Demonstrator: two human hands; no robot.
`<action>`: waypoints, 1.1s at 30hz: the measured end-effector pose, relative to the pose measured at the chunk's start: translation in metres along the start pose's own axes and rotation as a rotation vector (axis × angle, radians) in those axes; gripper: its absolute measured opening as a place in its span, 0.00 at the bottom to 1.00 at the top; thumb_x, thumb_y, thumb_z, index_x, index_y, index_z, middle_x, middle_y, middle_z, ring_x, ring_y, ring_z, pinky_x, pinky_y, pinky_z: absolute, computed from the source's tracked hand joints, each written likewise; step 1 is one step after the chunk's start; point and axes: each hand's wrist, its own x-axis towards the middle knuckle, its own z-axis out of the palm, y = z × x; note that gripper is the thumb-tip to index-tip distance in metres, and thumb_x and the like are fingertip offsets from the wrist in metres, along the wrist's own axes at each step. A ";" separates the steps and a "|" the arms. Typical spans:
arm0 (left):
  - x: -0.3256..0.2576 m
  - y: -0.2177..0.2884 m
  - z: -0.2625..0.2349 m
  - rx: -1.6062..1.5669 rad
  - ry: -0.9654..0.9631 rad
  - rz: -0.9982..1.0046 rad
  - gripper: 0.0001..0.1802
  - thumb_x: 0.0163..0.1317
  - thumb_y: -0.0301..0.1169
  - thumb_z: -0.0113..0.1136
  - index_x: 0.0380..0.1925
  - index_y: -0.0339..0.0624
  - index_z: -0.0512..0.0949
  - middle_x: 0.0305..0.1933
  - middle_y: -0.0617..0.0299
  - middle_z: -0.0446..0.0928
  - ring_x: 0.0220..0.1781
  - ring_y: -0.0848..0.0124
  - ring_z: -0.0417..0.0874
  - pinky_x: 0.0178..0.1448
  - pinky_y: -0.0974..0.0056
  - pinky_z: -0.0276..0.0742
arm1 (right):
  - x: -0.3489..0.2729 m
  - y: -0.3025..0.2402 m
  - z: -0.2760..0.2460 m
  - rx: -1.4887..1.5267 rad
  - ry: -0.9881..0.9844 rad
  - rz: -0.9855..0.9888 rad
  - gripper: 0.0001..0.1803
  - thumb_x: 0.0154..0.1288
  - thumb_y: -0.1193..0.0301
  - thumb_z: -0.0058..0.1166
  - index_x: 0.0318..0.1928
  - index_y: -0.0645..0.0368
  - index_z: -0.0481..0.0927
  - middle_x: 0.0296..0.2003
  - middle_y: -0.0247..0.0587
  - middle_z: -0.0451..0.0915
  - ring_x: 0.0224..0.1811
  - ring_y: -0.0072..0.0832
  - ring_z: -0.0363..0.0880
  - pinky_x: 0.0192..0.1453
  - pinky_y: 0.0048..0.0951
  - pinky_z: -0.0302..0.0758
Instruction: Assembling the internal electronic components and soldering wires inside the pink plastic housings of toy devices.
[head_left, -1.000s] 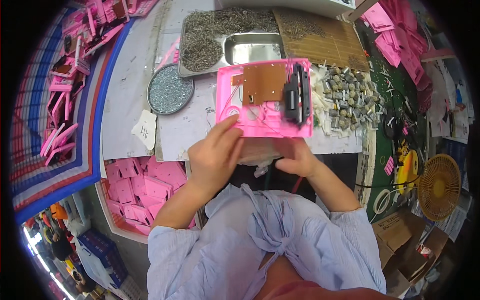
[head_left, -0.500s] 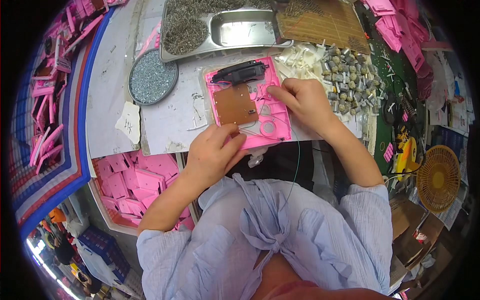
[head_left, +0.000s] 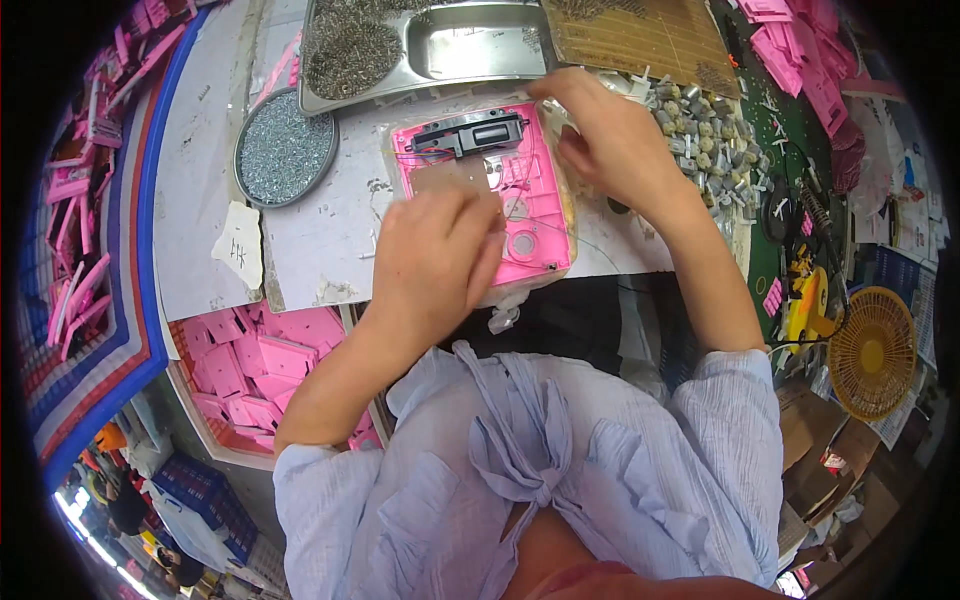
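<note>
A pink plastic casing [head_left: 545,225] lies on the worktable with its inside up. Across its far end sits a black plastic module [head_left: 470,137] with thin wires. My left hand [head_left: 430,262] is over the brown circuit board [head_left: 440,178] in the casing and hides much of it. Its fingers are curled together, slightly blurred, and their tips' contents are hidden. Past the casing's far right corner is my right hand [head_left: 620,145], thumb and forefinger apart with nothing visible between them. It covers most of the pile of white plastic pieces [head_left: 625,82].
Small motors [head_left: 705,135] are heaped at the right. A metal tray [head_left: 480,50] of screws and a round dish [head_left: 287,150] of small metal parts stand beyond and left. Pink parts fill a box [head_left: 240,365] below the table edge. A yellow fan [head_left: 872,352] is far right.
My right hand has let go of the casing and moved up toward the white pieces. My left hand has lifted from the near edge over the board. The black module looks turned.
</note>
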 end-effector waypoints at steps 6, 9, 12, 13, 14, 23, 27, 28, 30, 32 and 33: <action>0.017 -0.021 0.012 0.207 -0.051 0.052 0.16 0.61 0.38 0.68 0.47 0.47 0.84 0.39 0.63 0.77 0.43 0.64 0.80 0.47 0.56 0.69 | 0.002 0.005 0.005 -0.121 -0.124 -0.003 0.18 0.61 0.73 0.56 0.52 0.55 0.77 0.43 0.45 0.83 0.42 0.47 0.86 0.43 0.47 0.82; 0.017 -0.023 0.012 0.237 -0.076 0.086 0.17 0.61 0.39 0.67 0.49 0.47 0.83 0.37 0.63 0.76 0.42 0.65 0.80 0.46 0.57 0.68 | -0.014 -0.006 -0.023 -0.142 -0.141 0.023 0.18 0.58 0.72 0.62 0.51 0.55 0.82 0.36 0.43 0.85 0.35 0.45 0.85 0.38 0.45 0.80; 0.013 -0.026 0.010 0.239 -0.098 0.069 0.19 0.61 0.40 0.67 0.50 0.47 0.83 0.37 0.63 0.76 0.42 0.64 0.80 0.47 0.56 0.68 | -0.046 -0.047 -0.058 -0.063 -0.587 0.223 0.23 0.56 0.55 0.68 0.46 0.60 0.85 0.26 0.47 0.85 0.29 0.46 0.86 0.36 0.45 0.81; 0.013 -0.027 0.011 0.231 -0.104 0.065 0.19 0.61 0.40 0.67 0.50 0.47 0.82 0.37 0.63 0.76 0.42 0.64 0.80 0.47 0.56 0.68 | -0.060 -0.057 -0.057 -0.157 -0.644 0.180 0.21 0.58 0.55 0.69 0.41 0.60 0.84 0.26 0.48 0.84 0.30 0.46 0.86 0.35 0.45 0.81; 0.014 -0.026 0.010 0.204 -0.100 0.063 0.20 0.60 0.40 0.67 0.51 0.46 0.82 0.37 0.63 0.76 0.43 0.63 0.80 0.48 0.56 0.68 | -0.076 -0.063 -0.048 -0.182 -0.665 0.187 0.18 0.61 0.56 0.67 0.36 0.58 0.81 0.25 0.48 0.83 0.30 0.47 0.85 0.34 0.47 0.80; -0.031 0.008 0.009 -0.051 -0.311 0.373 0.16 0.55 0.36 0.67 0.43 0.42 0.82 0.38 0.62 0.76 0.43 0.65 0.80 0.50 0.53 0.72 | -0.095 -0.102 -0.050 0.418 -0.350 0.077 0.14 0.65 0.61 0.64 0.45 0.54 0.83 0.36 0.40 0.83 0.35 0.43 0.84 0.35 0.42 0.80; -0.047 0.006 0.011 -0.174 -0.164 0.388 0.13 0.55 0.32 0.70 0.40 0.43 0.83 0.36 0.64 0.76 0.38 0.65 0.79 0.43 0.56 0.71 | -0.077 -0.080 -0.005 0.185 -0.089 -0.116 0.18 0.60 0.59 0.66 0.48 0.51 0.86 0.38 0.34 0.80 0.48 0.37 0.79 0.53 0.43 0.74; -0.048 0.004 0.007 -0.212 -0.131 0.382 0.13 0.54 0.30 0.72 0.40 0.43 0.84 0.34 0.64 0.76 0.35 0.65 0.79 0.39 0.57 0.70 | -0.079 -0.077 0.008 0.150 -0.102 -0.228 0.18 0.59 0.59 0.67 0.48 0.50 0.86 0.38 0.33 0.80 0.49 0.36 0.77 0.56 0.44 0.72; -0.060 -0.003 -0.002 -0.156 0.007 0.250 0.11 0.54 0.28 0.73 0.37 0.42 0.83 0.29 0.63 0.74 0.31 0.63 0.78 0.35 0.56 0.70 | -0.077 -0.085 0.018 0.167 -0.078 -0.238 0.19 0.59 0.59 0.66 0.50 0.52 0.85 0.40 0.33 0.79 0.49 0.35 0.75 0.60 0.47 0.68; -0.074 -0.007 -0.010 -0.084 0.054 0.079 0.09 0.54 0.25 0.73 0.33 0.42 0.81 0.26 0.61 0.72 0.28 0.60 0.77 0.33 0.54 0.70 | -0.068 -0.102 0.025 0.078 -0.038 -0.226 0.19 0.59 0.60 0.66 0.49 0.53 0.85 0.40 0.34 0.79 0.48 0.36 0.75 0.59 0.47 0.68; -0.079 -0.009 -0.014 -0.044 0.035 -0.024 0.09 0.54 0.24 0.73 0.31 0.42 0.80 0.25 0.60 0.71 0.27 0.58 0.76 0.32 0.53 0.70 | -0.066 -0.107 0.034 0.074 -0.020 -0.195 0.19 0.58 0.61 0.67 0.48 0.55 0.84 0.40 0.34 0.79 0.48 0.37 0.75 0.58 0.47 0.69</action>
